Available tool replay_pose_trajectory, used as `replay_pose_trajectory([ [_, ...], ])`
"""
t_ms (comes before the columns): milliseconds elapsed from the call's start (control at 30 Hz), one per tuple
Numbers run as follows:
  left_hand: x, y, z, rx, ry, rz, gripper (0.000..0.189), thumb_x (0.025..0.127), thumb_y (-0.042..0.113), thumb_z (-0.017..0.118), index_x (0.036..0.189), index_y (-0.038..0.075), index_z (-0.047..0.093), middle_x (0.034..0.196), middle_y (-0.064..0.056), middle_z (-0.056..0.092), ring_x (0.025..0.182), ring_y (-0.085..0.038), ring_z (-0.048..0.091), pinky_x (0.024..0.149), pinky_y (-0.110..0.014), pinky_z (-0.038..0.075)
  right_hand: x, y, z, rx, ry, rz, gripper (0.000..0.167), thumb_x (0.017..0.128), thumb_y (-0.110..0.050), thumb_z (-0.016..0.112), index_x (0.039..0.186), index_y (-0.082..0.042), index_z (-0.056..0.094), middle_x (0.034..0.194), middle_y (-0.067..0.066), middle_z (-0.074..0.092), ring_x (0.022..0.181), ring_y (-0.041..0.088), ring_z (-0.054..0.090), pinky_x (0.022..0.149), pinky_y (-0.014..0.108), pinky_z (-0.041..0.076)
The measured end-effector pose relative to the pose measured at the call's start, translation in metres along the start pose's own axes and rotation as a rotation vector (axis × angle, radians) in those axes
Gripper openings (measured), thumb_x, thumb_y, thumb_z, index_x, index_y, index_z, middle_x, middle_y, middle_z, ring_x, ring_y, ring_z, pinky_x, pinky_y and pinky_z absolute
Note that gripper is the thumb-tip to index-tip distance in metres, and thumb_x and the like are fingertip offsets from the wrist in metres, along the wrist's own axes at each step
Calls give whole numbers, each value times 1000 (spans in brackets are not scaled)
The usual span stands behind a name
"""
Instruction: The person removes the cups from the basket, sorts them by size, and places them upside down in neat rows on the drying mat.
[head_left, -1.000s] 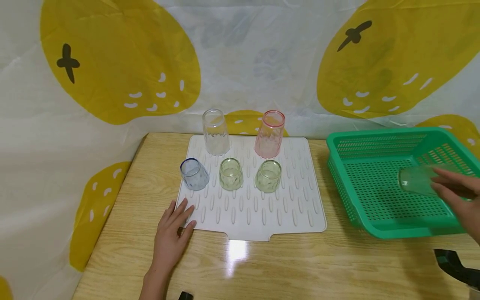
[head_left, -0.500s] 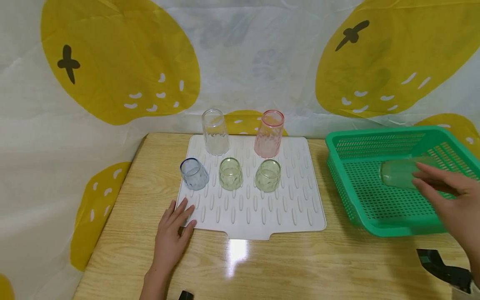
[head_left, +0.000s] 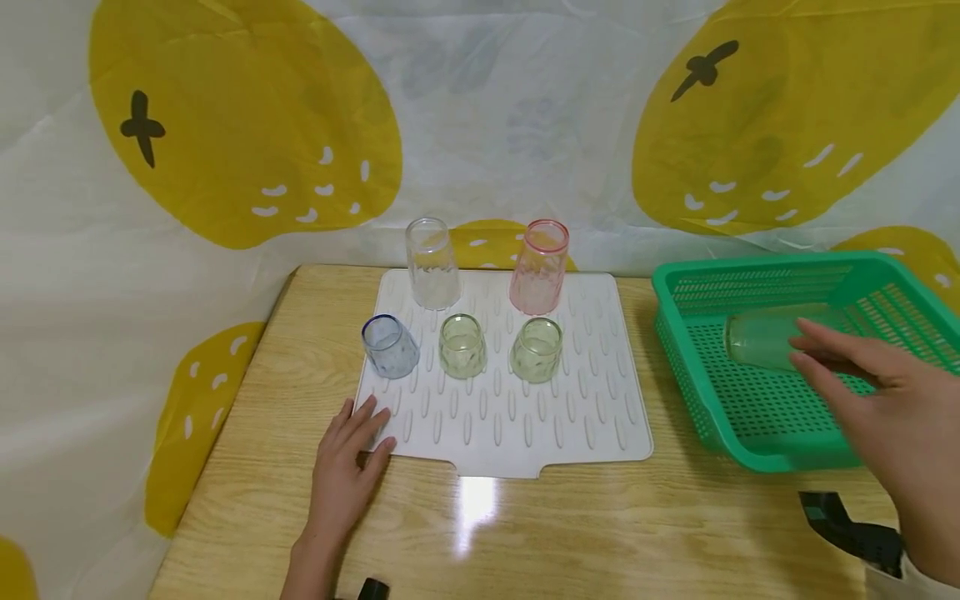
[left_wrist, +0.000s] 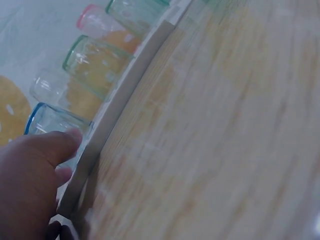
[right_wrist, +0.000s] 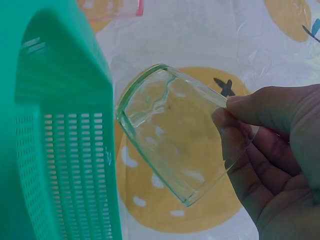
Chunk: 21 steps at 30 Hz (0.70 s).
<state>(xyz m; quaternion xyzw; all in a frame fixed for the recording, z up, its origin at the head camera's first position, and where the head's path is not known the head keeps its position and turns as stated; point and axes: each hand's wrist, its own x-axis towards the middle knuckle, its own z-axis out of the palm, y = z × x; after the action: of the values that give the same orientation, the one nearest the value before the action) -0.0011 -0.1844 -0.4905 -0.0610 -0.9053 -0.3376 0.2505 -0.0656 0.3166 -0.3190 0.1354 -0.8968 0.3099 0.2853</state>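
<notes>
My right hand (head_left: pixel 885 392) pinches a tall, faintly green drinking glass (head_left: pixel 757 340) by one end, between thumb and fingers. The glass lies nearly sideways over the green basket (head_left: pixel 780 462), its thick end pointing left. On the white ridged drying mat (head_left: pixel 480 429) stand a short blue glass (head_left: pixel 392 354), two short green glasses (head_left: pixel 462 354) (head_left: pixel 536 358), a tall clear glass (head_left: pixel 435 271) and a tall pink glass (head_left: pixel 538 275). My left hand (head_left: pixel 348 462) rests with fingers spread at the mat's front left corner, just below the blue glass.
The slatted basket sits right of the mat on the wooden table (head_left: pixel 600 533), its walls raised above it. A white cloth with yellow fruit prints (head_left: pixel 517 108) hangs close behind. A black strap-like piece (head_left: pixel 847 529) shows by my right wrist.
My right hand has moved left across the basket, carrying the tall glass with it. The left hand and the glasses on the mat have stayed in place.
</notes>
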Motion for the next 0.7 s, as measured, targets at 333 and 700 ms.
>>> replay_pose_trajectory([
  [333, 8, 20, -12, -165, 96, 16, 40, 77, -5, 75, 116, 5, 69, 126, -14, 61, 124, -39, 47, 109, -36, 32, 2, -21, 9, -10, 42, -92, 48, 71, 13, 77, 114, -8, 71, 100, -33, 57, 88, -21, 52, 76, 1, 36],
  [700, 39, 90, -40, -376, 188, 227, 23, 83, -4, 70, 105, -9, 68, 108, -26, 64, 115, -34, 55, 102, -34, 40, 4, -50, 25, 239, 76, -203, 27, 82, -2, 75, 108, 6, 70, 94, 8, 72, 88, -4, 62, 82, 8, 45],
])
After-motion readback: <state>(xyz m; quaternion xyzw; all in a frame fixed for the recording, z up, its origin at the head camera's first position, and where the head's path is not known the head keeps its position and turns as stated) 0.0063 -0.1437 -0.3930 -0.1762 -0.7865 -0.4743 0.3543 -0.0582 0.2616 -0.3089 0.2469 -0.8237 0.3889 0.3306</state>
